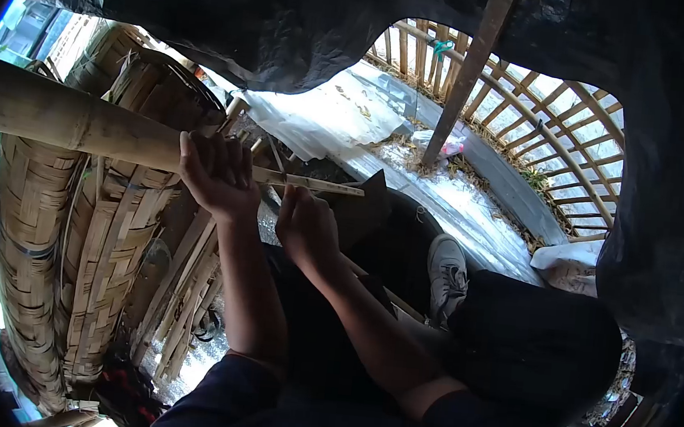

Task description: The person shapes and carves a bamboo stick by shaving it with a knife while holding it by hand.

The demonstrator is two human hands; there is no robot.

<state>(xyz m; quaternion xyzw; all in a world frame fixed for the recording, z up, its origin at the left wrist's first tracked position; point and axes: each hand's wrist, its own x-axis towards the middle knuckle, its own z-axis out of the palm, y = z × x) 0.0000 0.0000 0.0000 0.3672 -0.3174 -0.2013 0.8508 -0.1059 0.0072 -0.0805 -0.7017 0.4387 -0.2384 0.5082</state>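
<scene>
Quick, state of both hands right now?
Left hand: closed around the bamboo pole, near its narrow end.
Right hand: closed, right by that narrow end; what it holds, if anything, cannot be told.

Your left sleeve point(214, 390), at 7 o'clock from the view centre, and your right sleeve point(458, 418), at 5 o'clock, are short and dark navy; each ends near the elbow. Your 2 forearms point(245, 295) are bare, as are your left hand point(218, 178) and right hand point(308, 228). Your trouser leg point(539, 348), at 4 o'clock, is black. Your shoe point(447, 269), between 3 and 4 o'clock, is light grey and laced, its rounded toe toward 12 o'clock.
</scene>
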